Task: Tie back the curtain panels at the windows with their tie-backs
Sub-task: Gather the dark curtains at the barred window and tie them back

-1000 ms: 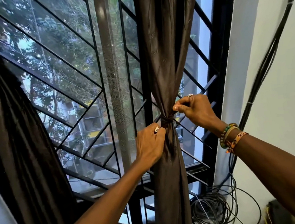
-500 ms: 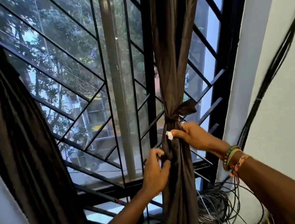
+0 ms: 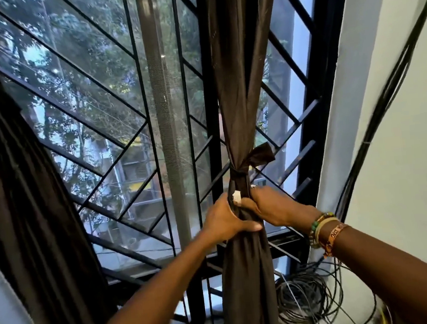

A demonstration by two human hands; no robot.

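Observation:
A dark brown curtain panel (image 3: pixel 240 69) hangs bunched in front of the barred window. A brown tie-back (image 3: pixel 244 169) is knotted round it at mid height, one tail sticking out to the right. Just below the knot my left hand (image 3: pixel 225 221) grips the gathered cloth from the left, thumb across the front. My right hand (image 3: pixel 273 205) grips the same bunch from the right, beside a small white tag (image 3: pixel 236 198). A second brown curtain panel (image 3: pixel 17 204) hangs loose at the far left.
Black window bars (image 3: pixel 117 141) and a mesh strip (image 3: pixel 162 114) stand behind the curtain. A white wall (image 3: pixel 398 132) with black cables (image 3: pixel 383 110) running down it is at the right. Coiled cables (image 3: pixel 307 298) lie on the floor below.
Both hands dropped from the knot to the cloth below it. My left hand then rose and wrapped round the bunch next to my right hand. The tie-back's tail now sticks out free.

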